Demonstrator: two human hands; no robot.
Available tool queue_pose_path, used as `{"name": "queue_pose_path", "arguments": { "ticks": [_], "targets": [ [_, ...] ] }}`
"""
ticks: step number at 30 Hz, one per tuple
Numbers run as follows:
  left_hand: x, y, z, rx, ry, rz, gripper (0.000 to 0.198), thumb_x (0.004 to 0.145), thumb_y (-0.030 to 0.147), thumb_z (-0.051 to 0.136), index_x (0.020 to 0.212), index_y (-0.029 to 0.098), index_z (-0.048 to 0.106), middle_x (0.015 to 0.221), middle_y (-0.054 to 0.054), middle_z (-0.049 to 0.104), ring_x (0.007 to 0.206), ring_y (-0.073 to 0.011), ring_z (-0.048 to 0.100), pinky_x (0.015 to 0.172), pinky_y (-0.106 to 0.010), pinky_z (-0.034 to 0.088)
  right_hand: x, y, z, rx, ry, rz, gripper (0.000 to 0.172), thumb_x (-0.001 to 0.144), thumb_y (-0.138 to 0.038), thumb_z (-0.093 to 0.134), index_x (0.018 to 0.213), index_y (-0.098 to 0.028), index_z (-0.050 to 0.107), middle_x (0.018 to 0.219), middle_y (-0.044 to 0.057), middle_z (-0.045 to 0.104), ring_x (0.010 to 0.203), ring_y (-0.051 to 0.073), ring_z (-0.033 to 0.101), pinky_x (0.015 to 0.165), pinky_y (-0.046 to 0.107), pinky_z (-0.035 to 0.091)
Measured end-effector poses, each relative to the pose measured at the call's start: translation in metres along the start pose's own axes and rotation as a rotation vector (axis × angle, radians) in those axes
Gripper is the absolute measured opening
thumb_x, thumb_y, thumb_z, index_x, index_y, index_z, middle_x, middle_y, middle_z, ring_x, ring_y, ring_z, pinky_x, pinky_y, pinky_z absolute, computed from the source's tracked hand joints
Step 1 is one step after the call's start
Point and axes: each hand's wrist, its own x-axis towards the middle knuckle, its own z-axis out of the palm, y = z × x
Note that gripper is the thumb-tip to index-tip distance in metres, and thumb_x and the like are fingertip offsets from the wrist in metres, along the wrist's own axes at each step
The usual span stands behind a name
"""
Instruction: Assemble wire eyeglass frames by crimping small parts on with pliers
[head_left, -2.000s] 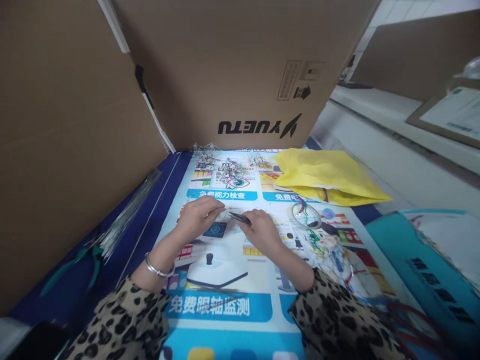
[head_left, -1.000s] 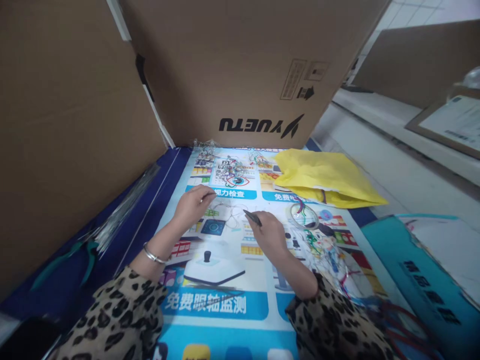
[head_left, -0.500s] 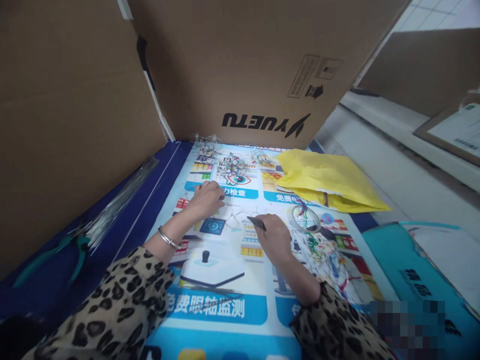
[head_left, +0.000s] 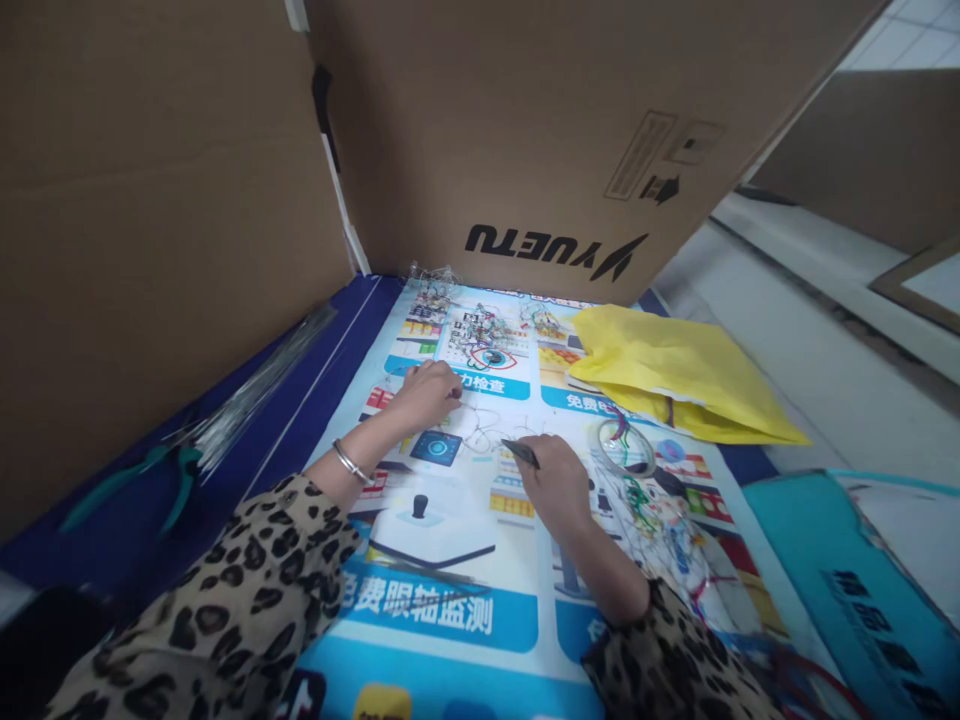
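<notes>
My left hand rests on the printed sheet with its fingers curled down, pinched at the end of a thin wire. Loose loops of this wire lie between my two hands. In my closed right hand is a small dark pointed tool, its tip aimed left toward the loops; its exact kind is unclear. To the right of that hand lies a clear round coil beside tangled coloured threads. Several thin dark rods lie on the sheet nearer to me.
Cardboard walls stand at the left and back. Teal-handled pliers and a bundle of thin wires lie at left. Wire tangles sit toward the back. A yellow pouch and a teal packet are at right.
The view has shifted slightly, so the scene sits a little further right. Both hands keep nearly the same pose over the sheet and the wire.
</notes>
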Motion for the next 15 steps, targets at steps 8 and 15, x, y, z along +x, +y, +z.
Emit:
{"name": "queue_pose_path", "arguments": {
  "ticks": [8, 15],
  "targets": [
    [-0.0026, 0.0012, 0.0015, 0.004, 0.006, 0.028, 0.009, 0.075, 0.02, 0.055, 0.082, 0.019, 0.06, 0.093, -0.006, 0.058, 0.097, -0.0244, 0.048, 0.081, -0.038, 0.034, -0.0013, -0.0016, -0.0017, -0.003, -0.004, 0.041, 0.014, 0.081, -0.021, 0.05, 0.08, -0.02, 0.063, 0.073, 0.003, 0.063, 0.074, 0.018, 0.055, 0.071, 0.028, 0.04],
    [-0.0022, 0.0051, 0.0017, 0.013, 0.004, 0.038, 0.007, 0.075, 0.02, 0.055, 0.076, 0.018, 0.061, 0.091, -0.008, 0.057, 0.094, -0.0245, 0.049, 0.08, -0.037, 0.034, -0.0027, -0.0005, -0.0016, -0.009, 0.0, 0.038, 0.015, 0.082, -0.023, 0.049, 0.083, -0.019, 0.063, 0.076, 0.004, 0.064, 0.077, 0.018, 0.056, 0.073, 0.028, 0.042]
  ]
}}
